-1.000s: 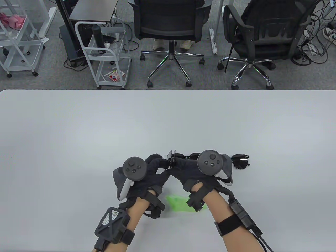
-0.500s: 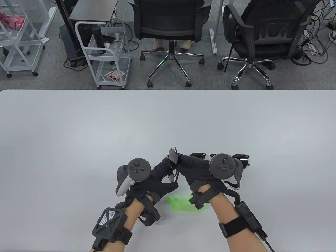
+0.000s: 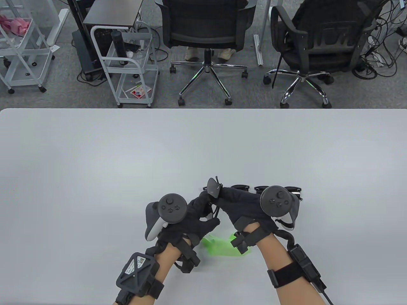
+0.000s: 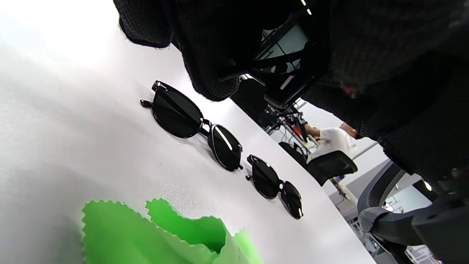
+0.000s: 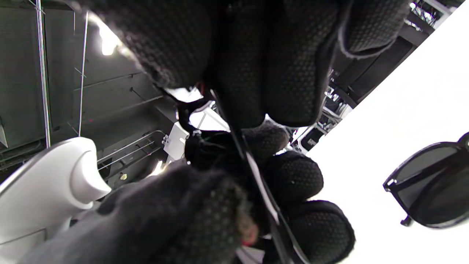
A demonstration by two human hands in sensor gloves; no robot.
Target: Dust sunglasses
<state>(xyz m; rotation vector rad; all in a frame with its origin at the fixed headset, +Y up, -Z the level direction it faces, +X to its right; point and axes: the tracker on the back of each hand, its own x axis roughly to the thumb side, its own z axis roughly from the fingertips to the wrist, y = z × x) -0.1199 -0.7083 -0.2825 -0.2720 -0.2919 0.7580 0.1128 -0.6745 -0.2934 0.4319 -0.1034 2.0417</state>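
Both hands (image 3: 222, 206) are gripping one pair of sunglasses (image 3: 213, 188) above the surface (image 3: 95, 152), risking twisting its thin frame while the green cloth (image 3: 219, 246) is lying unused.

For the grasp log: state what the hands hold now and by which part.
Both the left hand and the right hand hold one pair of sunglasses between them above the table; the exact part gripped is hidden by the gloves.
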